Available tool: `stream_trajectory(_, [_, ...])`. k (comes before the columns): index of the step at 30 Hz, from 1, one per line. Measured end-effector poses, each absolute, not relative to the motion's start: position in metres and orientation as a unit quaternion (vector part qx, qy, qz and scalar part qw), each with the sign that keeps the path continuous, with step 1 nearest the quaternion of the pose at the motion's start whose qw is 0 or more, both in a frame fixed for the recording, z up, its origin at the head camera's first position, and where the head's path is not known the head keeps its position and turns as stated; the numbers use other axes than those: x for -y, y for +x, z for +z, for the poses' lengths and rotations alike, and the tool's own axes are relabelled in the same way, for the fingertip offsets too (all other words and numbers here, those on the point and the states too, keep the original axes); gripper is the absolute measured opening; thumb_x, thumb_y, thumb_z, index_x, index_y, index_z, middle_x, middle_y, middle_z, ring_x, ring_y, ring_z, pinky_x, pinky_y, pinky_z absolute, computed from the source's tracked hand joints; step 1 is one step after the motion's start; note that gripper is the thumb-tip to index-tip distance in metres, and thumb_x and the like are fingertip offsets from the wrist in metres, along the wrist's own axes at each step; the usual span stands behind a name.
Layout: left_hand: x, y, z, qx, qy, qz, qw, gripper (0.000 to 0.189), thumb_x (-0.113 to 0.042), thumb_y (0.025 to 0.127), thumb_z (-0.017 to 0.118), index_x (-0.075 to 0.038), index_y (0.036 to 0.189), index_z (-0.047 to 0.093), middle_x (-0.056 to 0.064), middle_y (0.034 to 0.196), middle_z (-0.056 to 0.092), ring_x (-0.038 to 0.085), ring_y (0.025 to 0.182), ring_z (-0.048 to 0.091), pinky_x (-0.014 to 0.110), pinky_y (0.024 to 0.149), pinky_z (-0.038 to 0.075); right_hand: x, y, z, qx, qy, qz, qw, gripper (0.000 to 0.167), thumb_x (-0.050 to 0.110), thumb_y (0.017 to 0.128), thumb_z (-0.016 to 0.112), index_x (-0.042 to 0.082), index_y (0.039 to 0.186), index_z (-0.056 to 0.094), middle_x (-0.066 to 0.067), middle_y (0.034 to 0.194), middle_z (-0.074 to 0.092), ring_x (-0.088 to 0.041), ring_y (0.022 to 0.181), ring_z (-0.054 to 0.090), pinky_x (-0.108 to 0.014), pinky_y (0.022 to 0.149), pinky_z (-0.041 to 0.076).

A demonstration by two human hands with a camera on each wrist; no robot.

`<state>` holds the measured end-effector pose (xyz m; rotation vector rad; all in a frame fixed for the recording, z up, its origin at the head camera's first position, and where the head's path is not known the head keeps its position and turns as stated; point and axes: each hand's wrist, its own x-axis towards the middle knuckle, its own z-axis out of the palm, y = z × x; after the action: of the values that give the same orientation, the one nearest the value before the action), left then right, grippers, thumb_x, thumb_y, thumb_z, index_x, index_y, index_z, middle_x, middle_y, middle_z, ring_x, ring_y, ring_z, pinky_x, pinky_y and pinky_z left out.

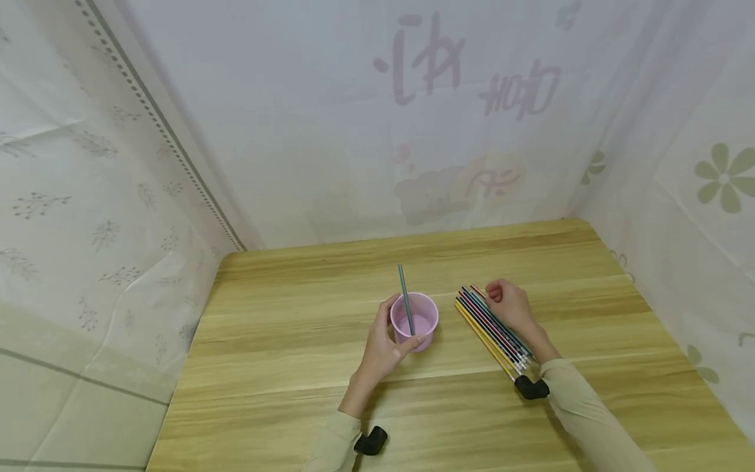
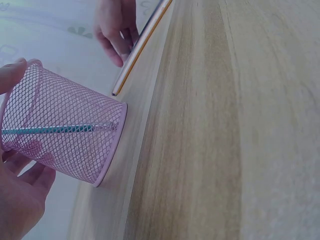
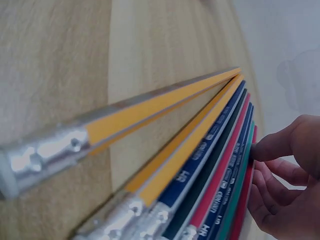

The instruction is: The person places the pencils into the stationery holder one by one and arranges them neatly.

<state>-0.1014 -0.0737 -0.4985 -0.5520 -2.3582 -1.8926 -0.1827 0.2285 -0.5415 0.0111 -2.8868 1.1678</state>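
In the frame's lower centre, the left hand (image 1: 383,344) had its fingers round the pink mesh cup (image 1: 426,313), a teal pencil (image 1: 404,293) leaning inside; rightward, the right hand (image 1: 510,308) was at an outer red pencil (image 3: 244,202), whether pinching I couldn't tell. Lifting that singly seemed wisest, with neighbouring pencils (image 1: 494,331) crowded alongside and a black fitting (image 1: 532,387) near their lower ends.

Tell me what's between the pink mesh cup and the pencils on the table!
Only bare wooden tabletop lies between the pink mesh cup and those pencils, as the head view shows.

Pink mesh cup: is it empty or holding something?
Not empty: one green pencil leans inside the pink mesh cup, showing through the mesh and above the rim.
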Motion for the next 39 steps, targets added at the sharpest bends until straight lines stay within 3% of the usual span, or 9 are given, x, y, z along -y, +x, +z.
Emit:
stream_trajectory(11, [0.073, -0.102, -0.499, 0.764, -0.182, -0.618, 0.033, 0.085, -0.005, 0.081, 0.082, 0.014, 0.147, 0.032, 0.037, 0.14, 0.049, 0.052, 0.128, 0.052, 0.068, 0.109, 0.041, -0.227, -0.188, -0.542, 0.936, 0.021, 0.351, 0.01, 0.015, -0.003, 0.089, 0.061, -0.007, 0.103, 0.065, -0.018, 0.089, 0.065, -0.027, 0.08, 0.061, -0.032, 0.07, 0.05])
stream_trajectory(22, [0.075, -0.102, -0.497, 0.765, -0.183, -0.617, 0.029, 0.085, -0.006, 0.081, 0.082, 0.014, 0.148, 0.032, 0.036, 0.14, 0.05, 0.051, 0.128, 0.052, 0.066, 0.109, 0.043, -0.217, -0.189, -0.52, 0.934, 0.074, 0.335, 0.098, 0.019, -0.008, 0.088, 0.053, -0.01, 0.104, 0.063, -0.024, 0.09, 0.065, -0.038, 0.084, 0.061, -0.053, 0.076, 0.051])
stream_trajectory(26, [0.074, -0.102, -0.498, 0.763, -0.178, -0.621, 0.025, 0.085, -0.006, 0.081, 0.082, 0.013, 0.148, 0.032, 0.035, 0.14, 0.05, 0.051, 0.129, 0.051, 0.066, 0.109, 0.042, -0.21, -0.188, -0.505, 0.931, 0.08, 0.343, 0.101, 0.022, -0.008, 0.091, 0.049, -0.01, 0.108, 0.062, -0.023, 0.093, 0.063, -0.037, 0.088, 0.059, -0.05, 0.078, 0.049])
stream_trajectory(33, [0.075, -0.116, -0.54, 0.773, -0.163, -0.612, 0.039, 0.089, -0.022, 0.079, 0.087, -0.007, 0.152, 0.037, 0.014, 0.144, 0.054, 0.034, 0.132, 0.055, 0.052, 0.112, 0.046, -0.194, -0.185, -0.483, 0.921, 0.089, 0.361, 0.116, 0.022, -0.006, 0.094, 0.048, -0.008, 0.112, 0.06, -0.022, 0.097, 0.062, -0.035, 0.09, 0.059, -0.044, 0.077, 0.049])
stream_trajectory(39, [0.074, -0.116, -0.54, 0.766, -0.159, -0.622, 0.039, 0.09, -0.012, 0.077, 0.087, -0.005, 0.152, 0.037, 0.018, 0.145, 0.053, 0.038, 0.133, 0.053, 0.055, 0.113, 0.044, -0.181, -0.181, -0.464, 0.907, 0.105, 0.383, 0.143, 0.021, -0.006, 0.095, 0.052, -0.009, 0.114, 0.06, -0.024, 0.101, 0.063, -0.035, 0.09, 0.063, -0.036, 0.072, 0.053])
